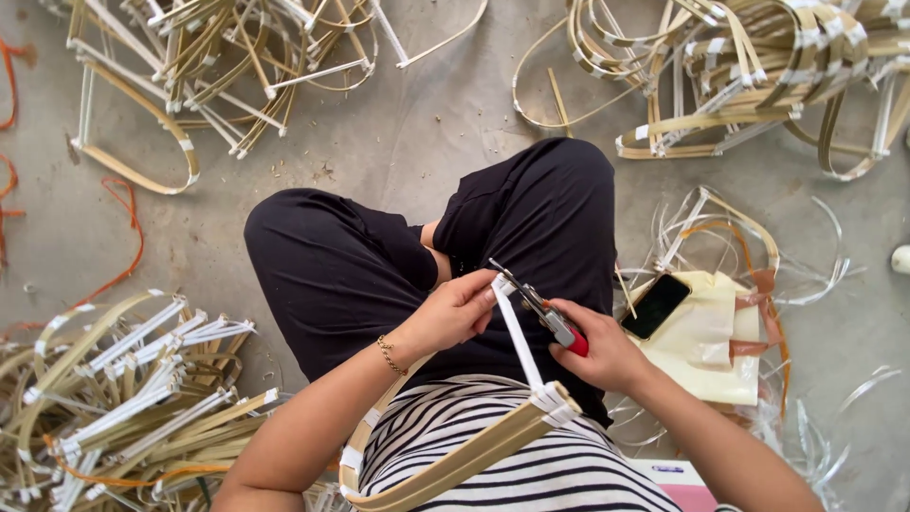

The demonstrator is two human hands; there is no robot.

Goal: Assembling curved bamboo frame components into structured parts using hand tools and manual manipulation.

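I sit cross-legged on a concrete floor in black trousers. My left hand [457, 311] pinches the upper end of a white plastic strip [518, 341] and holds it taut. The strip runs down to a bamboo frame [455, 463] lying across my lap, where white strapping binds a joint. My right hand [605, 353] grips red-handled cutters [545, 311], whose metal jaws meet the top of the strip beside my left fingers. A gold bracelet circles my left wrist.
Piles of bound bamboo frames lie at the lower left [123, 398], upper left [218, 57] and upper right [758, 76]. A black phone [656, 305] rests on a cream bag [706, 346] to my right, among loose clear and brown strap offcuts. Orange cord [128, 237] lies at left.
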